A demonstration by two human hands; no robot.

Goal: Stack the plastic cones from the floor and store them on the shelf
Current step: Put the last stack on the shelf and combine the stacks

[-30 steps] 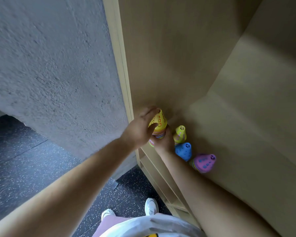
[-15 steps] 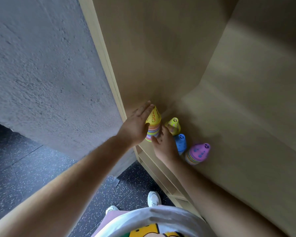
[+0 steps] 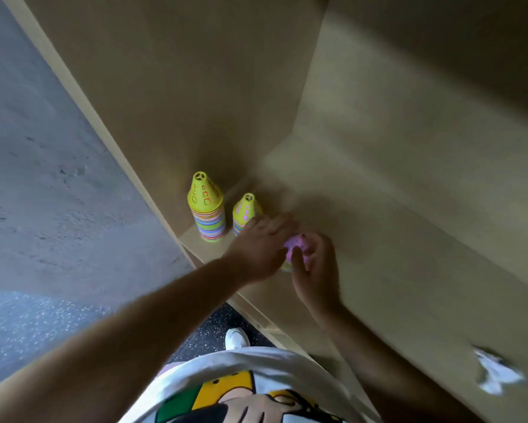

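Pale wooden shelf (image 3: 378, 239) fills most of the head view, with a grey concrete wall (image 3: 58, 178) at left and a dark speckled floor (image 3: 43, 325) below.

Head view, cones: a tall stack (image 3: 207, 215) with a yellow top stands upright in the back-left corner of the shelf. A shorter stack (image 3: 244, 210), also yellow-topped, stands just beside it on the right. A pink cone (image 3: 298, 244) sits nearer the front edge, right of both and between the two hands. Its tip points up and away. Coloured rims at its base suggest it caps a small stack. Whether it stands flat or tilted I cannot tell, because the hands cover its base.

Head view, hands: the left hand (image 3: 261, 248) comes in from the lower left, back of hand up. Its fingers (image 3: 275, 222) are stretched nearly straight over the cone's left flank and pass in front of the shorter stack. Motion blur hides the fingertips, and no curl round the cone is visible. The right hand (image 3: 316, 271) comes from the lower right and holds the pink cone, fingers over its far side and thumb on the near side.

Judgement: the pink cone lies directly between the palms, so both hands are equally near and the right carries the hold. The step is probably shifting this cone leftward into line. The risk is the left forearm brushing the shorter stack.

A white scrap (image 3: 498, 374), blurred, lies far right on the shelf.
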